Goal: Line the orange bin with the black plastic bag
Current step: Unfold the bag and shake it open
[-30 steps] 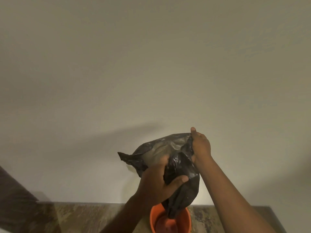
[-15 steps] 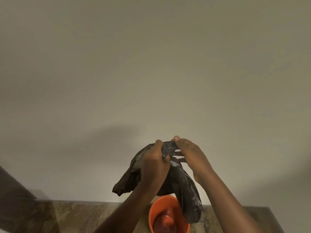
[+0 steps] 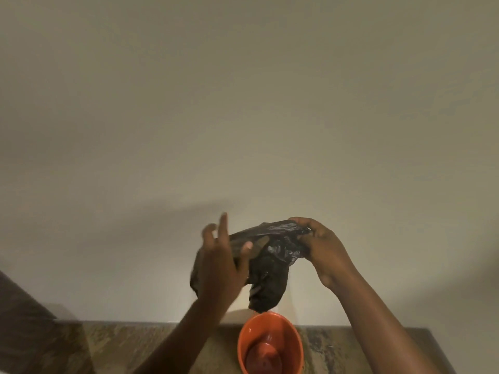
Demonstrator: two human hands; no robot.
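Note:
A crumpled black plastic bag [image 3: 270,268] hangs in the air above the orange bin [image 3: 294,338], its lowest tip just over the bin's far rim. The bin stands upright and unlined on the countertop, with its bottom edge cut off by the frame. My right hand [image 3: 324,249] pinches the bag's upper right edge. My left hand [image 3: 220,261] is at the bag's left side, thumb pressed on the plastic, other fingers spread upward and blurred. Part of the bag is hidden behind my left hand.
A mottled brown stone countertop [image 3: 135,346] runs along the bottom, against a plain beige wall [image 3: 243,103]. A dark slanted surface [image 3: 21,319] rises at the lower left. The counter's right end [image 3: 432,344] lies past my right forearm.
My hands were close together at the bag's top; they have moved apart, stretching the bag sideways. My left fingers have opened and spread upward.

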